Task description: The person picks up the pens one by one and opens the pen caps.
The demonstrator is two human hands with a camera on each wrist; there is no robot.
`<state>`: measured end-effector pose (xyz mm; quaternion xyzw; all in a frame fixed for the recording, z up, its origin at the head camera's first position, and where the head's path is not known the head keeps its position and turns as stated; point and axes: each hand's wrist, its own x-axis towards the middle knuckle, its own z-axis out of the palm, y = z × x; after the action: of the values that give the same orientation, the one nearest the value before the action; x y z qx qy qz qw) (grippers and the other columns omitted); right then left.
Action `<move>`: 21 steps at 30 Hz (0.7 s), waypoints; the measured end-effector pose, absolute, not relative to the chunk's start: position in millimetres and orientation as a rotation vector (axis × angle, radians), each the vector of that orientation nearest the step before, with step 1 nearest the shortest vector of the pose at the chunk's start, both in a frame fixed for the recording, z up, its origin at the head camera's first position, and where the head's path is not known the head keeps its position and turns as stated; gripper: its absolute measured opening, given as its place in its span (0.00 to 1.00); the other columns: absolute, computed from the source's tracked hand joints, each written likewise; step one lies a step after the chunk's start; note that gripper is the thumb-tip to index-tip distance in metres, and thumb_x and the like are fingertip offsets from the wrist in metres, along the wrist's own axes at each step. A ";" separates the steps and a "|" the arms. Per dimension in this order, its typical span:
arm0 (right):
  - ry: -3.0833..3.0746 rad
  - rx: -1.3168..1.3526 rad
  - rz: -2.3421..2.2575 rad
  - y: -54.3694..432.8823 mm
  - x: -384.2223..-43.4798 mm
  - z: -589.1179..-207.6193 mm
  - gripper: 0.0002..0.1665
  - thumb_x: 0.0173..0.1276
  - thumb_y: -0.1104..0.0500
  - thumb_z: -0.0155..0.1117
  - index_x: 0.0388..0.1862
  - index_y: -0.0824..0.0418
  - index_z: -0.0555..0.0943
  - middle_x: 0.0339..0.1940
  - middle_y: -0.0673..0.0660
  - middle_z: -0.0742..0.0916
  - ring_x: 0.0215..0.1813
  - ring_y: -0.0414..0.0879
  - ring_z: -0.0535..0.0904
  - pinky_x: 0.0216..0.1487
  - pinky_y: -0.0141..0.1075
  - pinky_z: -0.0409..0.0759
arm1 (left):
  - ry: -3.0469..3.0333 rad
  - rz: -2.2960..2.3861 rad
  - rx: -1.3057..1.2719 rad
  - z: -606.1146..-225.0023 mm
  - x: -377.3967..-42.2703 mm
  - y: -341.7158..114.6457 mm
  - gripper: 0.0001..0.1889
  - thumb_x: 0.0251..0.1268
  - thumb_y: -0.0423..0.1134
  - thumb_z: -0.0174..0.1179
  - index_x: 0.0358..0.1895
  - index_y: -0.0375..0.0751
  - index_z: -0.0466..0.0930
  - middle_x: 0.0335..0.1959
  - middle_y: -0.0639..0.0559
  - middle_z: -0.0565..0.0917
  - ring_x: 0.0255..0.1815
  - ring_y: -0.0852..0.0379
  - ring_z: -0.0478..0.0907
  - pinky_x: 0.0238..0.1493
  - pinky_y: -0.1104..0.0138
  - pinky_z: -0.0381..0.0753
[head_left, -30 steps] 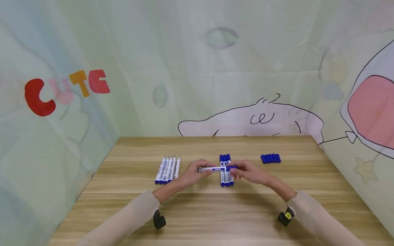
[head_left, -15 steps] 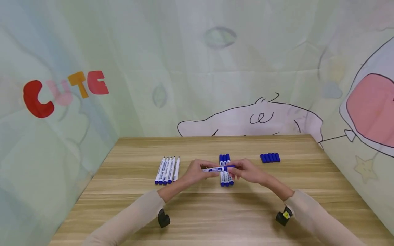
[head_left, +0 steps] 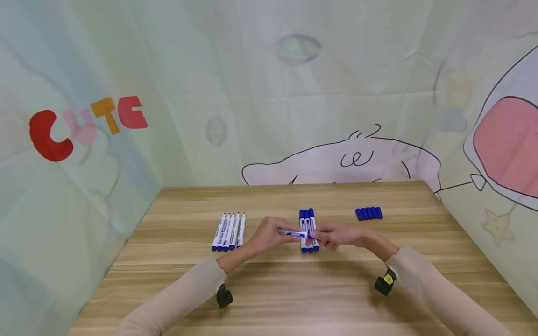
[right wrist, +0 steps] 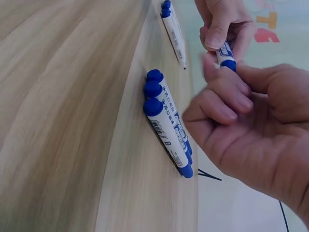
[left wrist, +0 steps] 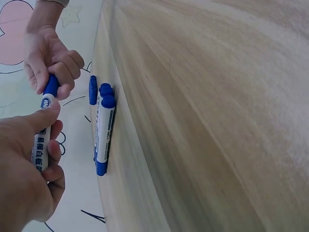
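Observation:
In front of me, a whiteboard marker (head_left: 295,234) is held sideways above the table between both hands. My left hand (head_left: 270,233) grips its white barrel, thumb along the top in the left wrist view. The right hand (head_left: 341,234) pinches the blue cap (left wrist: 51,86) at the marker's other end, its fingers curled. Below the held marker lie three capped markers (head_left: 308,243) side by side, partly covered by it. Whether the cap is fully seated is hidden by the fingers.
Several uncapped markers (head_left: 229,232) lie in a row on the left, tips pointing away. Several loose blue caps (head_left: 369,213) form a row at the right rear. The wooden table (head_left: 294,298) ends at a printed cloth backdrop (head_left: 252,93).
My left hand has shifted right with the marker. The right hand has turned and lowered slightly, and its fingers now cover more of the cap. The markers and caps on the table stay put.

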<state>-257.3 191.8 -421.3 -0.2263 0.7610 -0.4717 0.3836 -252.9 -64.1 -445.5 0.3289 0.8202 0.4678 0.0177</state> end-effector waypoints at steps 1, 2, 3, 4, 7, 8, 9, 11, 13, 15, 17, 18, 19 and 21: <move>1.952 -0.592 -1.186 191.4 -257.5 -421.8 0.24 0.86 0.53 0.44 0.52 0.74 0.77 0.23 0.47 0.67 0.23 0.39 0.58 0.30 0.33 0.58 | 2.556 1.441 1.038 -445.7 -253.2 -64.4 0.12 0.57 0.32 0.75 0.45 0.36 0.91 0.39 0.43 0.92 0.29 0.67 0.79 0.28 0.76 0.74; 1.974 -0.619 -1.169 190.7 -257.6 -422.3 0.24 0.86 0.53 0.44 0.50 0.74 0.76 0.23 0.47 0.67 0.24 0.39 0.58 0.30 0.33 0.58 | 2.557 1.434 1.049 -445.9 -253.5 -64.6 0.12 0.57 0.32 0.75 0.45 0.37 0.91 0.39 0.43 0.92 0.28 0.69 0.78 0.27 0.76 0.74; 2.001 -0.647 -1.154 190.0 -257.4 -422.6 0.23 0.86 0.53 0.44 0.47 0.74 0.76 0.23 0.47 0.68 0.24 0.39 0.59 0.30 0.32 0.59 | 2.555 1.436 1.057 -445.9 -253.7 -64.9 0.12 0.57 0.31 0.74 0.45 0.37 0.91 0.39 0.43 0.92 0.29 0.71 0.78 0.28 0.76 0.75; 2.034 -0.681 -1.139 189.2 -257.1 -423.0 0.23 0.86 0.53 0.44 0.45 0.73 0.75 0.23 0.48 0.68 0.24 0.39 0.60 0.29 0.31 0.60 | 2.557 1.436 1.063 -445.5 -253.8 -65.5 0.12 0.57 0.31 0.74 0.46 0.37 0.90 0.39 0.43 0.92 0.29 0.72 0.78 0.27 0.76 0.74; 2.125 -0.800 -1.096 187.2 -256.3 -424.6 0.22 0.86 0.55 0.44 0.42 0.73 0.76 0.22 0.48 0.69 0.24 0.38 0.62 0.28 0.29 0.62 | 2.565 1.425 1.076 -444.3 -254.4 -66.5 0.13 0.57 0.31 0.74 0.46 0.37 0.90 0.40 0.43 0.92 0.28 0.72 0.78 0.26 0.76 0.73; 2.146 -0.839 -1.088 186.8 -256.1 -425.3 0.22 0.86 0.56 0.44 0.42 0.73 0.76 0.22 0.47 0.69 0.23 0.37 0.62 0.28 0.28 0.62 | 2.572 1.415 1.088 -443.9 -254.4 -66.9 0.13 0.57 0.31 0.74 0.46 0.37 0.90 0.39 0.43 0.92 0.27 0.72 0.78 0.25 0.76 0.73; 2.158 -0.868 -1.089 186.4 -255.9 -425.8 0.21 0.86 0.57 0.44 0.42 0.73 0.77 0.22 0.47 0.69 0.23 0.36 0.61 0.27 0.28 0.61 | 2.575 1.406 1.093 -443.7 -254.8 -67.4 0.13 0.57 0.31 0.74 0.46 0.37 0.90 0.39 0.43 0.92 0.26 0.71 0.77 0.25 0.76 0.72; 2.190 -0.925 -1.087 185.6 -256.0 -427.0 0.20 0.85 0.59 0.44 0.43 0.73 0.78 0.21 0.46 0.69 0.22 0.35 0.61 0.26 0.27 0.61 | 2.573 1.394 1.083 -442.5 -255.0 -68.1 0.13 0.57 0.32 0.74 0.46 0.37 0.90 0.38 0.43 0.92 0.24 0.71 0.76 0.24 0.76 0.71; 2.223 -0.975 -1.082 185.2 -256.7 -429.2 0.19 0.85 0.60 0.44 0.43 0.73 0.79 0.21 0.46 0.69 0.22 0.34 0.61 0.26 0.26 0.60 | 2.576 1.385 1.070 -441.8 -255.5 -68.3 0.13 0.57 0.32 0.74 0.46 0.37 0.90 0.36 0.43 0.92 0.23 0.70 0.75 0.23 0.77 0.70; 2.259 -1.008 -1.082 185.0 -257.2 -430.9 0.18 0.85 0.61 0.45 0.45 0.73 0.80 0.21 0.45 0.69 0.22 0.33 0.61 0.26 0.26 0.60 | 2.574 1.389 1.044 -441.3 -255.8 -68.4 0.13 0.57 0.31 0.74 0.46 0.37 0.90 0.35 0.43 0.92 0.22 0.70 0.74 0.22 0.77 0.69; 2.287 -1.028 -1.086 184.3 -257.1 -432.7 0.18 0.84 0.62 0.46 0.44 0.73 0.80 0.21 0.45 0.70 0.22 0.33 0.62 0.26 0.27 0.61 | 2.574 1.396 1.025 -440.4 -255.8 -68.3 0.13 0.57 0.30 0.74 0.46 0.38 0.90 0.35 0.43 0.92 0.22 0.69 0.73 0.22 0.76 0.68; 2.299 -1.037 -1.090 184.2 -256.8 -433.4 0.17 0.84 0.62 0.46 0.44 0.73 0.80 0.21 0.45 0.70 0.22 0.32 0.62 0.26 0.27 0.61 | 2.575 1.398 1.028 -440.2 -255.7 -68.1 0.13 0.57 0.30 0.74 0.46 0.37 0.90 0.35 0.43 0.92 0.21 0.69 0.72 0.21 0.76 0.67; 2.310 -1.042 -1.095 184.0 -256.3 -433.8 0.17 0.84 0.63 0.46 0.44 0.73 0.79 0.22 0.45 0.70 0.22 0.32 0.62 0.26 0.27 0.61 | 2.574 1.402 1.032 -439.7 -255.5 -68.0 0.13 0.57 0.30 0.74 0.47 0.37 0.90 0.34 0.43 0.91 0.21 0.69 0.71 0.21 0.76 0.67; 2.330 -1.045 -1.101 183.2 -255.2 -434.1 0.17 0.84 0.63 0.46 0.42 0.72 0.79 0.22 0.46 0.70 0.23 0.33 0.62 0.26 0.26 0.61 | 2.569 1.409 1.020 -438.7 -255.0 -68.2 0.13 0.58 0.31 0.74 0.47 0.37 0.90 0.34 0.43 0.91 0.21 0.69 0.70 0.21 0.76 0.67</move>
<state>-255.2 183.2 -434.1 -0.3696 0.8244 -0.3894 0.1793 -255.0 -68.2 -438.7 0.3287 0.8279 0.4540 0.0196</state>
